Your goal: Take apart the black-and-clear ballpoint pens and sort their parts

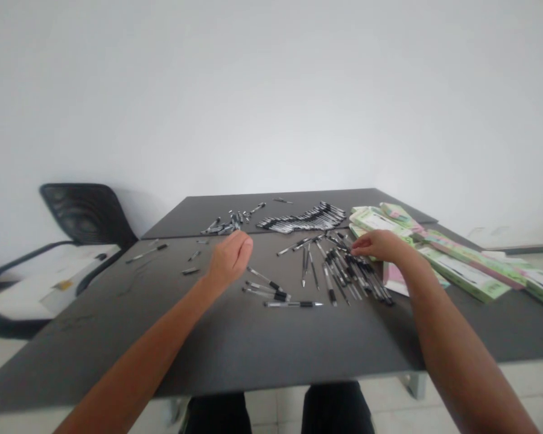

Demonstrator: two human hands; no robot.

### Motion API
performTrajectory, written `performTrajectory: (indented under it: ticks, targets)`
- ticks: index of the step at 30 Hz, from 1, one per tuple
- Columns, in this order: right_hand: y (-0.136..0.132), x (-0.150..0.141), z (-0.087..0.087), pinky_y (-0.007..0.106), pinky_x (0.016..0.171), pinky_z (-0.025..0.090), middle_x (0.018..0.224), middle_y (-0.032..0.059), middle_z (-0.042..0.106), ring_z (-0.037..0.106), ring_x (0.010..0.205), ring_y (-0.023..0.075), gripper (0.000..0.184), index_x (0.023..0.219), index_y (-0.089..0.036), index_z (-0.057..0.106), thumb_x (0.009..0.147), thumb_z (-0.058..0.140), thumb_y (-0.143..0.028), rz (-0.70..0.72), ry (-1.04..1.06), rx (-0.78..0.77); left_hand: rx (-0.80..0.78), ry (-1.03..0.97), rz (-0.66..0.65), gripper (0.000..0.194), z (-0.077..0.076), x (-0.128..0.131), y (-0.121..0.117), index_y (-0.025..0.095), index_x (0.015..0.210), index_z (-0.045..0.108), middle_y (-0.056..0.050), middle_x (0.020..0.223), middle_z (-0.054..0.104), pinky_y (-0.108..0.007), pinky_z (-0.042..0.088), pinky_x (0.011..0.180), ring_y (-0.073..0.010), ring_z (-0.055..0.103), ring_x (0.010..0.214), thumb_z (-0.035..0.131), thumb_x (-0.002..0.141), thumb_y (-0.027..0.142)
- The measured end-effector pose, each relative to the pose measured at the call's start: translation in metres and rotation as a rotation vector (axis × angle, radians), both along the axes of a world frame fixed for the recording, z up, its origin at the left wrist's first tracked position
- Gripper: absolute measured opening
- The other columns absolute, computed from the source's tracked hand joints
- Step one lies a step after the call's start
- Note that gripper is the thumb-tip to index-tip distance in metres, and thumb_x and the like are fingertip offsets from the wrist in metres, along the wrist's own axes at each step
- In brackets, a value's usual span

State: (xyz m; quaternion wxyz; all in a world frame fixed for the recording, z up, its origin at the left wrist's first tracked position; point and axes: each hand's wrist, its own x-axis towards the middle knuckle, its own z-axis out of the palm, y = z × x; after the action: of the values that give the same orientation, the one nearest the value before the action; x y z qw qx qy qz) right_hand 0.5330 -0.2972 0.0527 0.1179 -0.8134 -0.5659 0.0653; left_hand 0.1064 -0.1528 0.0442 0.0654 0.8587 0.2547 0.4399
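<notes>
My left hand (230, 258) is closed with its thumb on top, over the middle left of the table; what it holds, if anything, is hidden. Just beyond it lies a heap of pen caps (226, 226). My right hand (379, 246) reaches over a loose pile of clear gel pens with black grips (344, 268), its fingertips pinched together at the pile's upper edge. Whether a pen is between those fingers I cannot make out. Nearer me, below the left hand, a few single pens (294, 304) lie apart.
A neat row of pens (305, 220) stretches across the back of the dark table (271, 343). Green and white pen boxes (466, 274) are stacked on the right. Several small pieces and a pen (147, 254) lie at left. A mesh-backed chair (88, 211) holds a white box (54, 283).
</notes>
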Motion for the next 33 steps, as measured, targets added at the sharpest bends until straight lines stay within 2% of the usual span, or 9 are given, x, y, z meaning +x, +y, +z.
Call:
performTrajectory:
  ticks: [7, 13, 16, 24, 33]
  targets:
    - [-0.019, 0.016, 0.0, 0.038, 0.082, 0.057, 0.087, -0.0005, 0.087, 0.081, 0.088, 0.0285, 0.023, 0.086, -0.035, 0.09, 0.075, 0.084, -0.054, 0.06, 0.085, -0.157, 0.145, 0.02, 0.015, 0.027, -0.012, -0.003, -0.02, 0.022, 0.076, 0.053, 0.002, 0.067, 0.05, -0.031, 0.035, 0.067, -0.0169, 0.048, 0.065, 0.052, 0.102, 0.023]
    - [-0.012, 0.004, -0.006, 0.038, 0.079, 0.056, 0.089, 0.0019, 0.087, 0.08, 0.087, 0.0291, 0.03, 0.084, -0.032, 0.09, 0.072, 0.083, -0.059, 0.084, 0.112, -0.24, 0.304, -0.002, -0.055, 0.024, -0.011, -0.002, -0.035, 0.021, 0.079, 0.056, 0.005, 0.067, 0.048, -0.03, 0.033, 0.062, -0.0139, 0.044, 0.06, 0.057, 0.102, 0.015]
    - [-0.011, -0.004, -0.005, 0.037, 0.079, 0.056, 0.09, 0.0042, 0.087, 0.08, 0.088, 0.0297, 0.039, 0.085, -0.028, 0.089, 0.072, 0.082, -0.065, 0.097, 0.116, -0.265, 0.351, 0.002, -0.106, 0.023, -0.012, 0.001, -0.037, 0.021, 0.08, 0.056, 0.005, 0.067, 0.046, -0.029, 0.033, 0.059, -0.0129, 0.043, 0.059, 0.059, 0.101, 0.013]
    - [-0.018, -0.013, 0.008, 0.038, 0.08, 0.053, 0.09, 0.0071, 0.086, 0.078, 0.09, 0.0318, 0.056, 0.087, -0.024, 0.088, 0.07, 0.077, -0.076, 0.086, 0.105, -0.334, 0.355, -0.009, -0.116, 0.021, -0.012, 0.0, -0.037, 0.021, 0.08, 0.058, 0.006, 0.068, 0.045, -0.03, 0.034, 0.059, -0.0129, 0.044, 0.059, 0.06, 0.1, 0.012]
    - [-0.017, -0.029, 0.007, 0.038, 0.075, 0.052, 0.09, 0.0085, 0.086, 0.078, 0.092, 0.0328, 0.051, 0.088, -0.021, 0.087, 0.071, 0.078, -0.069, 0.057, 0.102, -0.423, 0.316, 0.005, -0.132, 0.023, -0.011, 0.002, -0.041, 0.021, 0.079, 0.057, 0.005, 0.067, 0.047, -0.03, 0.034, 0.06, -0.0133, 0.044, 0.058, 0.058, 0.101, 0.015]
